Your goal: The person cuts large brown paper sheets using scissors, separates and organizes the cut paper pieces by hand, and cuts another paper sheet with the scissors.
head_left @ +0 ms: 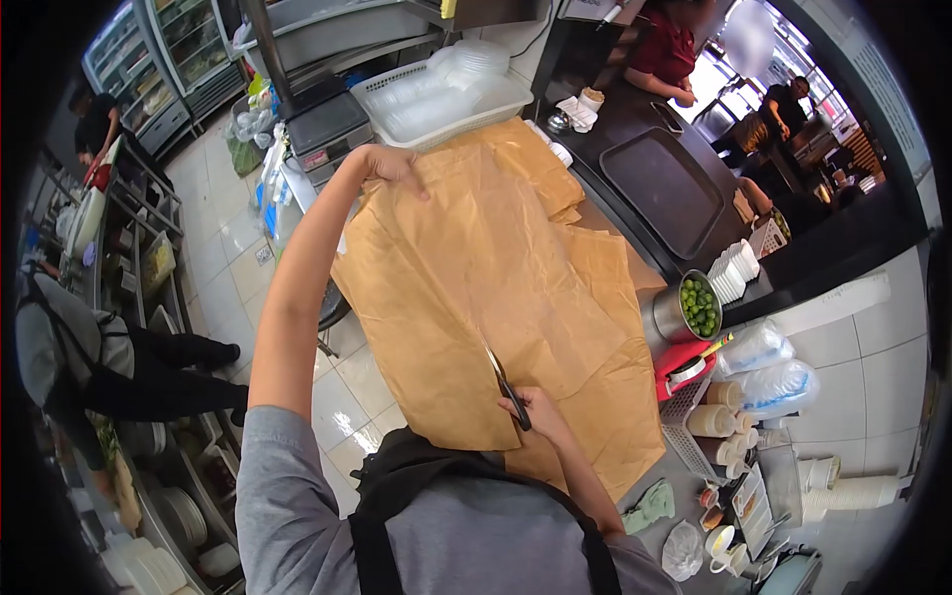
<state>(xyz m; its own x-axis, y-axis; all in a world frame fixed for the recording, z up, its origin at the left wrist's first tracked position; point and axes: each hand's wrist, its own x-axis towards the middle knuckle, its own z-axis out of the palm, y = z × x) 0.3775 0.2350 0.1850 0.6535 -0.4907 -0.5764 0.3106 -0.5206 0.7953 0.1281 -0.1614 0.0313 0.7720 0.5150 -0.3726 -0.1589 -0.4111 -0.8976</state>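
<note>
Large sheets of brown paper [426, 268] lie spread and overlapping across the work surface in front of me. My left hand [395, 167] is at the far left edge of the top sheet, its fingers closed on the paper. Near the lower middle, my right hand [536, 409] is wrapped round the black handles of a pair of scissors [508, 387]. The scissor blades point away from me and rest along the paper. More folded brown paper [531, 169] sits beneath and beyond the top sheet.
A white basket of clear plastic lids [516, 94] stands beyond the paper. To the right are a black tray [662, 188], a metal container of green limes [699, 307] and a basket of sauce bottles [684, 416]. Several other people stand farther off on both sides.
</note>
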